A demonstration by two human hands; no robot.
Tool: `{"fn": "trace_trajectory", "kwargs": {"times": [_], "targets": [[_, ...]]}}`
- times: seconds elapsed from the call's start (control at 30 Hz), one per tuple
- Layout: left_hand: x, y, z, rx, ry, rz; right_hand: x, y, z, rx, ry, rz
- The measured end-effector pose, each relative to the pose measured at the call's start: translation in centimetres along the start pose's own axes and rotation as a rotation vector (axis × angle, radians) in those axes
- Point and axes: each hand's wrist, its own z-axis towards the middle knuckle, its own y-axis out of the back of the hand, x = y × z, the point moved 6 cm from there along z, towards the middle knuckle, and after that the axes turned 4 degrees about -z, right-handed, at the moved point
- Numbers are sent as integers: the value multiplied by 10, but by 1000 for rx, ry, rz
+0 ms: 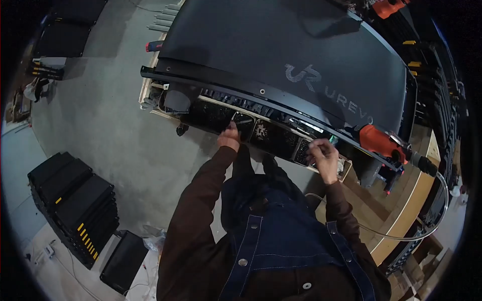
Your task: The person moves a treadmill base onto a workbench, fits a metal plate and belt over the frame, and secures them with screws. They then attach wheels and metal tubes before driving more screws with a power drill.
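A row of black parts trays (276, 136) runs along the near side of the bench, holding small metal pieces. My left hand (230, 137) is at the tray left of centre, its fingers drawn together at the compartment's edge; what they hold, if anything, is too small to tell. Over the right-hand compartment of small dark parts (303, 150) is my right hand (324, 156), its fingers curled in a pinch, contents not visible. Beyond the trays lies a large black panel (236, 45) with a UREVO logo, a dark rail (226, 85) along its near edge.
An orange power tool (376, 143) with an air hose (444, 200) rests at the panel's right corner. Another orange tool (386, 7) is at the top right. Stacked black panels (75, 200) stand on the floor at lower left. A wooden bench edge (411, 200) is at right.
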Motion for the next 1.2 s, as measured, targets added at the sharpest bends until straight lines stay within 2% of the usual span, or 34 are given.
{"fn": "trace_trajectory", "kwargs": {"times": [0.1,0.17,0.23,0.3,0.33,0.37,0.43,0.47,0.53,0.67,0.77,0.83,0.87,0.93,0.97,1.03,1.07,1.13,1.2], "targets": [[6,-25,19,101,51,8,-14,-75,18,123,-88,-36],[4,-7,11,107,59,-84,-57,-114,48,254,-86,-248],[7,13,-6,106,71,-175,-59,-158,68,241,391,-765],[24,29,-31,55,120,-432,-74,-200,81,279,368,-964],[40,25,-41,28,100,-550,-80,-220,88,430,339,-1131],[55,21,-52,3,78,-667,-86,-232,93,431,340,-1127],[74,21,-78,91,200,-1100,-101,-258,96,441,589,-1352],[77,33,-85,90,191,-1098,-100,-264,99,432,592,-1351],[81,39,-105,266,378,-1239,-106,-272,98,512,624,-1413],[86,39,-119,376,385,-1297,-125,-269,107,560,609,-1402],[72,52,-120,314,286,-1328,-127,-256,111,495,543,-1315],[61,62,-114,279,249,-1386,-121,-245,113,454,496,-1060],[55,68,-110,273,247,-1386,-108,-243,109,455,502,-1060],[35,84,-104,264,169,-1398,-100,-218,103,413,-197,-341],[26,88,-103,273,167,-1411,-86,-209,97,412,-186,-343],[4,99,-101,280,109,-1409,-51,-187,73,418,-185,110],[-9,105,-101,292,63,-1406,-29,-176,56,446,-140,234],[-36,119,-103,289,-10,-1404,18,-155,27,430,-84,331],[-62,130,-108,287,-80,-1396,35,-132,10,430,-2,364]]}}
